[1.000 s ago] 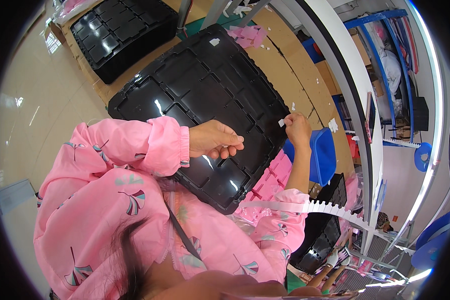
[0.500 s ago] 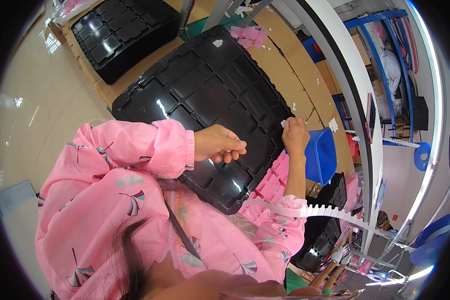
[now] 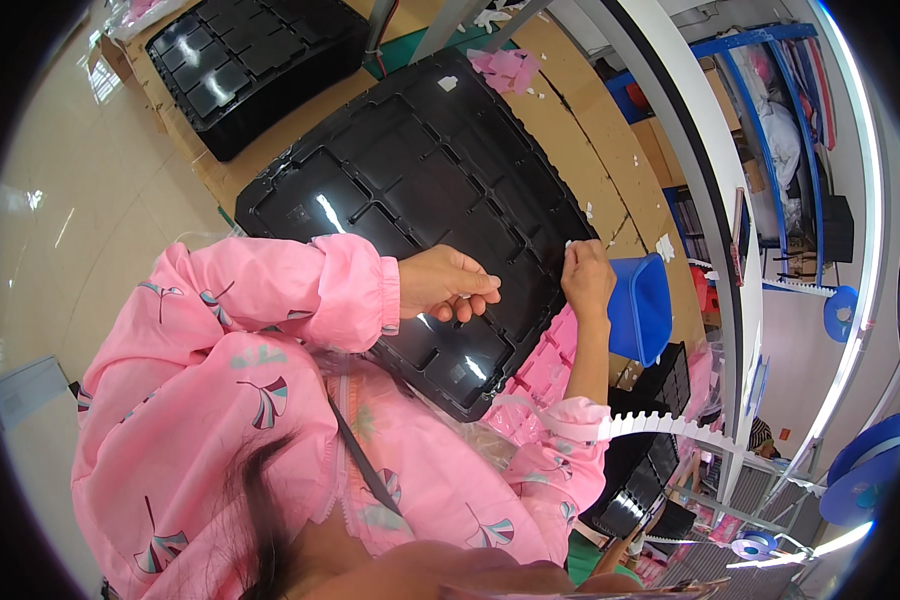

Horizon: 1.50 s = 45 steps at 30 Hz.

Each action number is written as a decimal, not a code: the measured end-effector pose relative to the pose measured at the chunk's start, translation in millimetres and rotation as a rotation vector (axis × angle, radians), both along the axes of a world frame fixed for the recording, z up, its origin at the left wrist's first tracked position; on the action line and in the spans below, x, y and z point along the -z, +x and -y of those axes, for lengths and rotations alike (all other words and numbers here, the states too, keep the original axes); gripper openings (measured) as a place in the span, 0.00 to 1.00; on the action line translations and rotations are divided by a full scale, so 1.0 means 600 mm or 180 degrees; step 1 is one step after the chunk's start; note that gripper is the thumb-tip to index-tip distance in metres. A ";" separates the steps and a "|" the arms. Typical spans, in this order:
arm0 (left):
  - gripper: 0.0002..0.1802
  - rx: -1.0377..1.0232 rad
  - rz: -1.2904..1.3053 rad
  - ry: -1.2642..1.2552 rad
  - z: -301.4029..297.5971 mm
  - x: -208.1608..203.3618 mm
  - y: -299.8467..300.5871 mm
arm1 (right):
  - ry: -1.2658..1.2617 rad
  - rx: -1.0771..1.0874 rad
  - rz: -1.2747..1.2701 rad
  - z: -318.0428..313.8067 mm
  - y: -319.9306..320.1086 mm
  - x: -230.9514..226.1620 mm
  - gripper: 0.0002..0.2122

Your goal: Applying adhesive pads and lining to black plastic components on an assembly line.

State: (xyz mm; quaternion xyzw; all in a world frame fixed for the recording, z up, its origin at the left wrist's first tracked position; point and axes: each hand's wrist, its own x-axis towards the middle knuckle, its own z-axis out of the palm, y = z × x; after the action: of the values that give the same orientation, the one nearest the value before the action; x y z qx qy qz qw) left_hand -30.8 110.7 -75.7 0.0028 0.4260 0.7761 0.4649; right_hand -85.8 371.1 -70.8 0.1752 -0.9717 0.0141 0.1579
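Observation:
In front of me lies a large black moulded plastic tray [image 3: 370, 150] with ridges and grooves. My left hand [image 3: 450, 285] hovers over its near half, thumb and fingers pinched together; what they hold, if anything, is too small to name. At the tray's right edge, my right hand [image 3: 587, 275] is closed, fingertips against the rim. A tiny white bit shows by those fingertips, but I cannot tell whether they grip it. A small white patch [image 3: 448, 83] sits near the tray's far corner. Pink moulded plastic [image 3: 542, 365] shows beside the near right edge.
A blue bin [image 3: 640, 310] stands just right of my right hand. Another black tray stack [image 3: 260, 70] is at far left. White scraps [image 3: 666, 247] and pink scraps [image 3: 505, 70] litter the brown cardboard surface [image 3: 580, 150]. A white toothed strip [image 3: 660, 428] stretches right from my right sleeve.
My left hand has shifted slightly right, still pinched. The right hand stays at the tray's edge, its fingertips now covering more of the white bit. The view has moved a little.

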 end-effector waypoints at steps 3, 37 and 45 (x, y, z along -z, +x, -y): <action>0.18 -0.0037 -0.0053 -0.0018 0.006 0.003 -0.003 | -0.0478 -0.0096 0.0093 0.029 0.031 -0.012 0.02; 0.15 -0.1145 -0.0359 0.0442 0.148 0.007 0.019 | -0.0512 -0.0079 0.0857 0.358 -0.279 -0.011 0.07; 0.14 -0.1096 -0.0304 0.0498 0.146 0.006 0.022 | -0.0146 -0.0367 0.0543 0.353 -0.269 0.005 0.07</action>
State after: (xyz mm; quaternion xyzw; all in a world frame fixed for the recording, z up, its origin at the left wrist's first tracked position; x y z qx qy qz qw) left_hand -17.5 23.3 -79.0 0.0028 0.3802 0.8739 0.3029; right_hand -247.0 159.2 -73.6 0.2253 -0.9693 0.0602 0.0775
